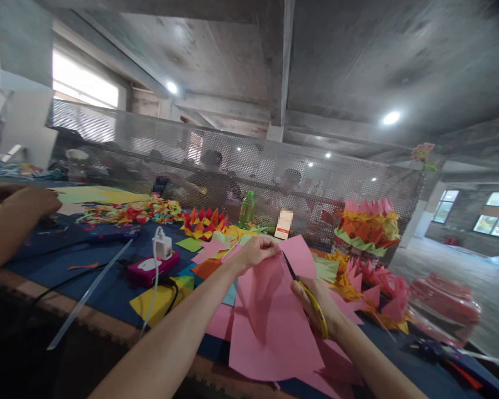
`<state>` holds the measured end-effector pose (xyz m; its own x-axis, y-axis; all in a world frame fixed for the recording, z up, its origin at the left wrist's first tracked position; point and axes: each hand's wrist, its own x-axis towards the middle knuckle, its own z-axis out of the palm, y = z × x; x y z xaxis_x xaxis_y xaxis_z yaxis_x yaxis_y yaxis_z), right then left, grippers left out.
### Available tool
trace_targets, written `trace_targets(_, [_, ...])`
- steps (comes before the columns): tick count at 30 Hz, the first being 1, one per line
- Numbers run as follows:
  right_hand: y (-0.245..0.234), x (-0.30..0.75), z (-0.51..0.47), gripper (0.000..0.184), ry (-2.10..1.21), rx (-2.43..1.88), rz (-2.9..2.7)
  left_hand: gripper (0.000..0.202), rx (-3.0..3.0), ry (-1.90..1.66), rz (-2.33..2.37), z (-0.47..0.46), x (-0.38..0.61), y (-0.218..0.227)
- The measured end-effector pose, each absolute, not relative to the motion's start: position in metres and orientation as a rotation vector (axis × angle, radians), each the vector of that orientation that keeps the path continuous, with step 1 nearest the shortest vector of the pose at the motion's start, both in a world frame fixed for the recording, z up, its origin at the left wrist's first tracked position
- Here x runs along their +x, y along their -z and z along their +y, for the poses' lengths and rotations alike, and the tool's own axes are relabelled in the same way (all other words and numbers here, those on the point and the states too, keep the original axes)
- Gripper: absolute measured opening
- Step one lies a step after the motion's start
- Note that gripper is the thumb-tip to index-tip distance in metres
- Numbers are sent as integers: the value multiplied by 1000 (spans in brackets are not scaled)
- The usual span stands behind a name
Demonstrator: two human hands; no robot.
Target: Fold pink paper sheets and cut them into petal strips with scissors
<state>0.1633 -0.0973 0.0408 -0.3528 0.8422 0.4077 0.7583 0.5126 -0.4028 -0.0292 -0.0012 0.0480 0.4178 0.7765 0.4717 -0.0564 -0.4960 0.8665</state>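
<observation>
My left hand (258, 253) pinches the upper edge of a large pink paper sheet (274, 332), which bulges under the fingers. In my right hand (316, 302) is a pair of scissors (318, 310) with yellow handles. Their dark blades point up and left over the sheet, with the tip close to my left fingers. Whether the blades are cutting into the paper I cannot tell. More pink paper lies beneath and around the sheet, along with orange and blue pieces on the left.
A magenta power strip (153, 270) with a white charger and cables lies left. Behind are a green bottle (247, 209) and folded-paper flowers (205, 223). At right are stacked paper petals (368, 227), a clear plastic jar (444, 307) and a glue gun (453, 360). Another person's hand (35, 205) works far left.
</observation>
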Motion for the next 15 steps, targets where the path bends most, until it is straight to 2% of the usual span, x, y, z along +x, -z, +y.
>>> trace_targets(4, [-47,162,-103,47,-179,-1289,-2179,38,1785,-1138,599,-5,-27,-48])
trace_targets(10, [-46,158,-105,48,-340,-1328,-2101,36,1791,-1166,645,-11,-26,-52])
trace_targets(15, [-42,156,-104,46,-278,-1332,-2083,37,1830,-1178,643,-11,-26,-52])
